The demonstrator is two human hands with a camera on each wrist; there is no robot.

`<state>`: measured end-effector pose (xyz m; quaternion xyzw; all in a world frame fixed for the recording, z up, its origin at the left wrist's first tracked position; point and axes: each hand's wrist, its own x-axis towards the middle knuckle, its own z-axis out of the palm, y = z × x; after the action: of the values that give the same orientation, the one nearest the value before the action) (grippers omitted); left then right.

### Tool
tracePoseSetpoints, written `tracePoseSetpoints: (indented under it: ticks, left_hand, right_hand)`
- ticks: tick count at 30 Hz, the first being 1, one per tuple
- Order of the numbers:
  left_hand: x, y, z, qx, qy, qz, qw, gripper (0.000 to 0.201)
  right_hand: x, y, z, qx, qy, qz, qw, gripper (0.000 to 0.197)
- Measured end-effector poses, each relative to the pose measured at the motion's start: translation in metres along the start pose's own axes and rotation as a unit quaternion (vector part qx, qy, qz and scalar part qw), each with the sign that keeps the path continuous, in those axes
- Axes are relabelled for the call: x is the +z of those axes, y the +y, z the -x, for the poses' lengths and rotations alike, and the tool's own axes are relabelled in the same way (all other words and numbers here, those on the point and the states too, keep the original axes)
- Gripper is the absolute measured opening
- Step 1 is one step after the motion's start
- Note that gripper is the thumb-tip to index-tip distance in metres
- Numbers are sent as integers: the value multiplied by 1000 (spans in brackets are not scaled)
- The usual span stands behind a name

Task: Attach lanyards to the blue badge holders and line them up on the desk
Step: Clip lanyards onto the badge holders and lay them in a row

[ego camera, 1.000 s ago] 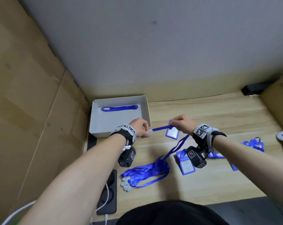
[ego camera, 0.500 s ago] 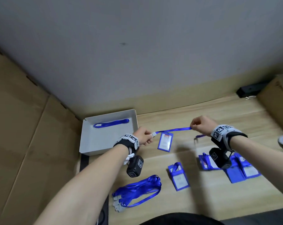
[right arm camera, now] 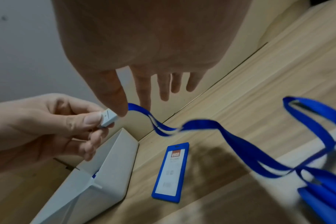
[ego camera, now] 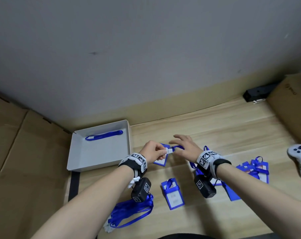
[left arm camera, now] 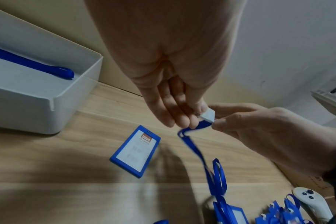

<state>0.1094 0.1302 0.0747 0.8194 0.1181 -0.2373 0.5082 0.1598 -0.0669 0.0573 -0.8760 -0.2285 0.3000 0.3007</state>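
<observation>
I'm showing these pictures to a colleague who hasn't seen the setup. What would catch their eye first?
Probably the two hands meeting mid-desk: the left hand pinches a white clasp of a blue lanyard, while the right hand holds the strap beside it, other fingers spread. Under them lies a bare blue badge holder; a white tray with one lanyard sits to the left.

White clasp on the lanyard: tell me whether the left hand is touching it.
Touching. In the right wrist view the left hand pinches the white clasp between thumb and fingers; the left wrist view shows its fingertips on the clasp too.
</observation>
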Motion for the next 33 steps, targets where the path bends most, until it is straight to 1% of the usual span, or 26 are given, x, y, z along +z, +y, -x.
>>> tracePoseSetpoints:
  ticks: [1,2,3,4,5,7,9,12,14,18,21,23,26,29,30,33]
  left_hand:
    - [1,1,-2,-2,3,-5,1000,11]
    - [2,2,-4,-2,4,-10,1000,13]
    - [3,2,-6,-2,6,-16,1000,15]
    - [4,2,-7,-2,6,-22,1000,17]
    - [4,3,-8,-2,6,-27,1000,17]
    - [6,4,-10,-2,12,-30,999,17]
    - [8,5,-10,-3,25,-28,999,17]
    - [11,6,-11,-10,52,-19,998,11]
    - [10,7,-11,-6,67,-11,998,11]
    - [8,10,-10,10,83,10,996,7]
    - [8,10,-10,11,92,13,996,10]
    - [7,9,-10,8,105,-5,994,8]
    - [9,11,-9,8,126,-68,990,6]
    - [12,16,-8,10,132,-86,987,4]
    - [12,17,-8,11,133,-86,987,6]
    - [15,15,-9,17,117,-78,990,14]
  right_hand:
    - [0,3,0,-2,2,-28,1000,50]
    - [1,5,1,1,3,-81,997,34]
    - [2,7,2,-1,1,-147,989,24]
    - [3,8,4,-5,-7,-197,980,24]
    - [3,8,6,-11,-15,-220,975,28]
    - [3,8,8,-20,-15,-231,973,35]
    - [5,7,7,-27,0,-252,967,36]
    - [5,5,5,-16,24,-270,962,35]
    - [4,5,3,-12,32,-275,961,34]
    - [2,3,2,-12,46,-275,960,32]
    - [3,1,5,-13,57,-269,961,28]
    - [5,2,7,-13,71,-274,959,23]
    - [7,-1,11,-11,91,-294,951,13]
    - [9,-3,13,-9,99,-316,943,39]
    - [9,-1,12,-7,101,-313,944,41]
    - [15,15,10,10,105,-296,949,21]
